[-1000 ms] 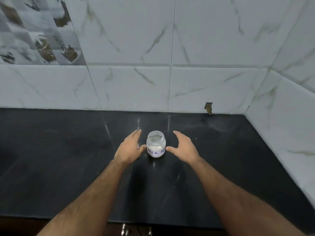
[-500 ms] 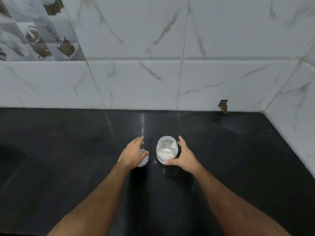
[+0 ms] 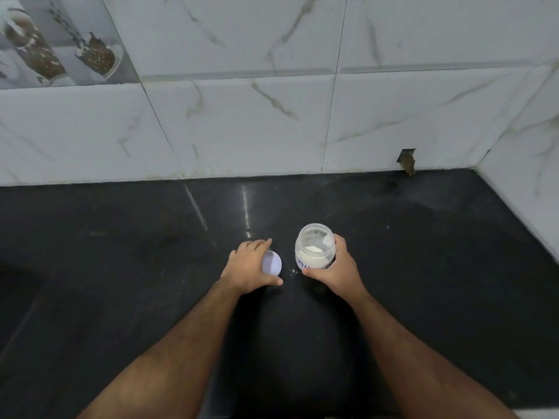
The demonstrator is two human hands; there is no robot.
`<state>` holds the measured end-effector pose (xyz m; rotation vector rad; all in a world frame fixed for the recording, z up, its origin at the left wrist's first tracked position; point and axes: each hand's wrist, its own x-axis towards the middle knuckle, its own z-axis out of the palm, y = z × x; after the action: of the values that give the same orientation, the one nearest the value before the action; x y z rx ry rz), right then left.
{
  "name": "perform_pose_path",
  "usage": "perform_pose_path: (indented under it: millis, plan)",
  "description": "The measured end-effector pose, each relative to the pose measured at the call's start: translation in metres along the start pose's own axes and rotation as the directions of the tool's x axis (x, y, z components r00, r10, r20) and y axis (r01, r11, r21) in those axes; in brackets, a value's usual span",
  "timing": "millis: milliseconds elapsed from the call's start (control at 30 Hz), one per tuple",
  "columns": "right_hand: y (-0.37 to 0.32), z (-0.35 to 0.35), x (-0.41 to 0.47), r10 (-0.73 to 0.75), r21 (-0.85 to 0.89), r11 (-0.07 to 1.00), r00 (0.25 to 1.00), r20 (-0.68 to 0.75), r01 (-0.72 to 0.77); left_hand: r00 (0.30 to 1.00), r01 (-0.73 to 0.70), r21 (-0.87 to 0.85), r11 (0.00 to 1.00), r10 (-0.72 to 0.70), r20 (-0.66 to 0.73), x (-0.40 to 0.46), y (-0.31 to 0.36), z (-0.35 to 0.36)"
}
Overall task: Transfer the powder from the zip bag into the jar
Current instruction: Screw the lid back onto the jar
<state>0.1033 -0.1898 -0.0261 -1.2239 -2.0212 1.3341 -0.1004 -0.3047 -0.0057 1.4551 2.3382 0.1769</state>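
A small clear jar (image 3: 314,247) with white powder in its lower part and blue writing on its side stands open on the black countertop (image 3: 121,267). My right hand (image 3: 335,269) wraps around its right and front side. My left hand (image 3: 252,266) holds the jar's white lid (image 3: 271,262) just to the left of the jar, low over the counter. No zip bag is in view.
A white marble-tiled wall (image 3: 272,122) runs along the back of the counter and turns along the right side. A chipped notch (image 3: 407,161) sits at the wall's base at the back right. A few white specks (image 3: 292,271) lie beside the jar.
The lid has come off the jar and now sits in my left hand beside it. My right hand has closed around the jar. The view has shifted slightly left and closer.
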Motion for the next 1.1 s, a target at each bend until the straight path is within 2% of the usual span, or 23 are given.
perform_pose_path:
  millis: [267,333,400,467,533,567,700,767,833,933,1033,1100]
  plan:
    - [-0.01,-0.001,-0.012,-0.029,0.03,0.999,0.998,-0.049,0.03,1.0,-0.011,0.059,0.998,0.011,-0.014,0.005,0.011,0.004]
    - [-0.013,-0.003,-0.014,-0.025,0.047,0.999,0.999,-0.048,0.027,0.999,0.017,0.017,1.0,-0.016,-0.044,0.006,0.013,0.002]
    - [-0.017,-0.006,-0.016,-0.011,0.066,0.998,0.999,-0.04,0.014,0.99,0.077,-0.123,0.989,-0.091,-0.105,0.01,0.015,-0.002]
    - [-0.019,-0.008,-0.017,-0.004,0.075,0.997,1.0,-0.013,0.005,0.969,0.144,-0.421,0.895,-0.214,-0.124,0.013,0.019,-0.01]
    - [-0.021,-0.01,-0.017,-0.003,0.073,0.997,1.0,0.019,0.001,0.948,0.159,-0.709,0.687,-0.308,-0.085,0.017,0.024,-0.021]
    - [-0.021,-0.01,-0.017,-0.002,0.078,0.997,0.999,0.035,-0.001,0.939,0.155,-0.799,0.581,-0.337,-0.063,0.018,0.027,-0.027]
    - [-0.024,-0.007,-0.018,0.002,0.116,0.993,0.993,0.119,-0.016,0.909,0.166,-0.953,0.255,-0.413,0.048,0.024,0.04,-0.045]
    - [-0.027,-0.006,-0.02,-0.002,0.124,0.992,0.988,0.152,-0.017,0.909,0.157,-0.978,0.137,-0.407,0.09,0.026,0.046,-0.051]
    - [-0.029,-0.005,-0.02,-0.002,0.122,0.992,0.984,0.181,-0.02,0.916,0.139,-0.988,0.066,-0.388,0.103,0.025,0.052,-0.054]
    - [-0.033,-0.004,-0.021,0.0,0.119,0.993,0.978,0.207,-0.026,0.932,0.102,-0.995,0.015,-0.352,0.09,0.022,0.059,-0.058]
    - [-0.036,-0.004,-0.019,-0.005,0.12,0.993,0.979,0.204,-0.02,0.962,0.067,-0.997,0.049,-0.27,0.051,0.014,0.06,-0.059]
    - [-0.036,-0.004,-0.015,-0.024,0.118,0.993,0.98,0.198,0.0,0.973,0.059,-0.992,0.111,-0.229,0.032,0.009,0.059,-0.059]
